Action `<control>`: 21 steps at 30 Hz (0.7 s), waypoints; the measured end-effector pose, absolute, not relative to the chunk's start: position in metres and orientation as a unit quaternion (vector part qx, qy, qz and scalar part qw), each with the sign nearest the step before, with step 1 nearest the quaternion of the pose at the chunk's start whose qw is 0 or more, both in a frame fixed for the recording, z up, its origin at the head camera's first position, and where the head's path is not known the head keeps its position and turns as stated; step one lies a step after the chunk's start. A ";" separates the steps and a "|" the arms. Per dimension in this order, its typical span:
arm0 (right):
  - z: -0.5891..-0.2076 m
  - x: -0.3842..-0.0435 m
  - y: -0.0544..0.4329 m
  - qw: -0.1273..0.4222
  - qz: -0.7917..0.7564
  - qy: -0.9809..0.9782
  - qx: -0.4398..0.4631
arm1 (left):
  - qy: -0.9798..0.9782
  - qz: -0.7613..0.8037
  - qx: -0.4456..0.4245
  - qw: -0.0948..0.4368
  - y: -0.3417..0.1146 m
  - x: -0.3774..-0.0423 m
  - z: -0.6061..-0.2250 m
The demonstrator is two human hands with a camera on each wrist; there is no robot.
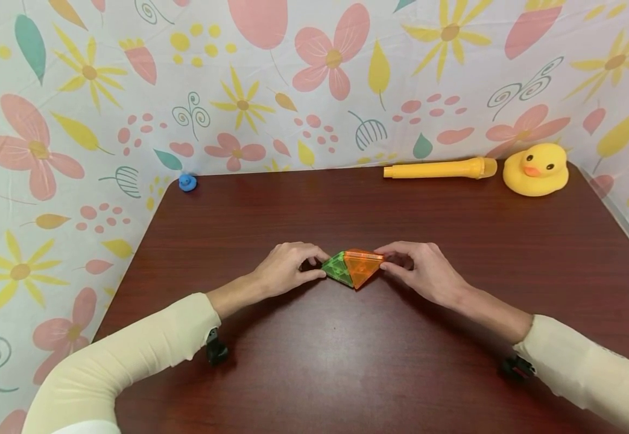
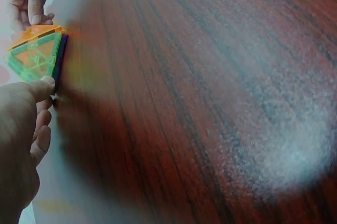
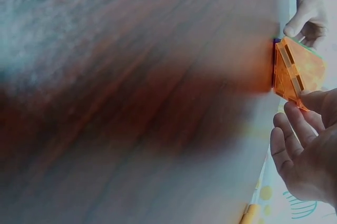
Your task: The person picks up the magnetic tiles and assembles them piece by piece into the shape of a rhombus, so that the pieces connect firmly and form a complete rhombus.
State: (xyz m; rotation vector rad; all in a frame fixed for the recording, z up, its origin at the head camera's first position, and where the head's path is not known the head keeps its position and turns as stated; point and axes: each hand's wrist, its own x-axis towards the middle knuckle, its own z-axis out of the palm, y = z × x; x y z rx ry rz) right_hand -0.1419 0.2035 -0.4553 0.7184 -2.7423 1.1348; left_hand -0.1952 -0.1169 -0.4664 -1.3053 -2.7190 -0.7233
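Translucent magnetic tiles stand joined in a small peaked shape at the middle of the dark table [image 1: 336, 361]. A green triangular tile [image 1: 338, 269] forms its left side, and orange tiles [image 1: 362, 269] form the right. Along the base shows a dark purple edge [image 2: 61, 60]; how far it runs under the shape is hidden. My left hand [image 1: 290, 269] pinches the green corner between thumb and fingers. At the opposite end, my right hand [image 1: 427, 272] pinches an orange corner, its other fingers spread loosely in the right wrist view.
Along the back edge lie a small blue duck [image 1: 187, 182] at left, a yellow toy microphone [image 1: 439, 169] and a big yellow duck [image 1: 537, 170] at right. A flower-printed cloth [image 1: 271, 78] hangs behind the table.
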 end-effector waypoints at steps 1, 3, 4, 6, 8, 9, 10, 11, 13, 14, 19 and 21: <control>-0.455 -0.142 0.203 0.044 0.373 -0.897 0.235 | -0.876 -0.234 -0.420 0.021 -0.117 -0.195 -0.467; -0.455 -0.142 0.203 0.044 0.375 -0.896 0.234 | -0.876 -0.235 -0.420 0.021 -0.117 -0.195 -0.468; -0.455 -0.142 0.203 0.044 0.376 -0.896 0.233 | -0.876 -0.235 -0.420 0.021 -0.117 -0.195 -0.468; -0.455 -0.141 0.203 0.044 0.378 -0.895 0.233 | -0.877 -0.234 -0.420 0.021 -0.118 -0.195 -0.468; -0.454 -0.141 0.203 0.044 0.379 -0.894 0.233 | -0.877 -0.232 -0.420 0.020 -0.118 -0.195 -0.468; -0.454 -0.141 0.203 0.045 0.379 -0.894 0.233 | -0.877 -0.231 -0.420 0.020 -0.118 -0.195 -0.468; -0.454 -0.141 0.203 0.045 0.380 -0.894 0.234 | -0.878 -0.230 -0.420 0.021 -0.118 -0.194 -0.468; -0.454 -0.141 0.203 0.047 0.380 -0.894 0.234 | -0.878 -0.230 -0.420 0.021 -0.118 -0.194 -0.468; -0.454 -0.141 0.203 0.051 0.379 -0.894 0.235 | -0.878 -0.229 -0.420 0.022 -0.118 -0.194 -0.468; -0.454 -0.141 0.204 0.053 0.378 -0.894 0.235 | -0.877 -0.230 -0.421 0.022 -0.118 -0.194 -0.467; -0.455 -0.141 0.204 0.059 0.376 -0.895 0.232 | -0.875 -0.234 -0.423 0.025 -0.119 -0.194 -0.467; -0.455 -0.141 0.204 0.060 0.375 -0.896 0.231 | -0.875 -0.234 -0.423 0.024 -0.118 -0.194 -0.466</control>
